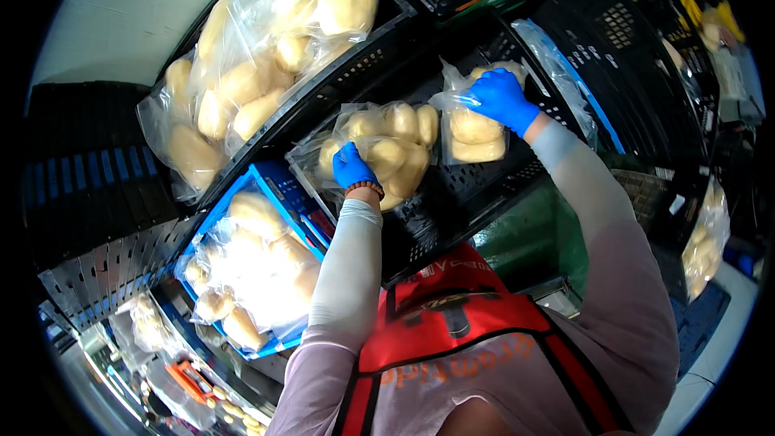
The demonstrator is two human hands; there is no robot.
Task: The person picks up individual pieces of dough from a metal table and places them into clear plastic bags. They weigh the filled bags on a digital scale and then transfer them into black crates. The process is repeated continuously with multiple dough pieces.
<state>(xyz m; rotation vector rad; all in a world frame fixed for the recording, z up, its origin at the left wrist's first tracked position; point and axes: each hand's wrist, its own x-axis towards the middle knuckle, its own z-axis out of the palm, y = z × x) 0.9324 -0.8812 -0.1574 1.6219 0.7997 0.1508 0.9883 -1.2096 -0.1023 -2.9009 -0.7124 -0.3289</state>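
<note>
Both my hands wear blue gloves, above a black perforated plastic crate (pixel 460 200) in front of me. My left hand (pixel 356 168) is closed on the plastic of a clear bag of peeled potatoes (pixel 402 160), at the crate's left end. To the right, my right hand (pixel 501 100) grips the upper part of a smaller clear bag of peeled potatoes (pixel 477 136). That bag hangs or stands over the crate floor; I cannot tell which. Behind my right hand, more potatoes in plastic are partly hidden.
Large bags of peeled potatoes (pixel 248 82) fill a black crate at the upper left. A blue crate (pixel 272 348) with bagged potatoes stands by my left forearm. Stacked black crates (pixel 605 18) rise on the right, near another filled bag (pixel 705 242).
</note>
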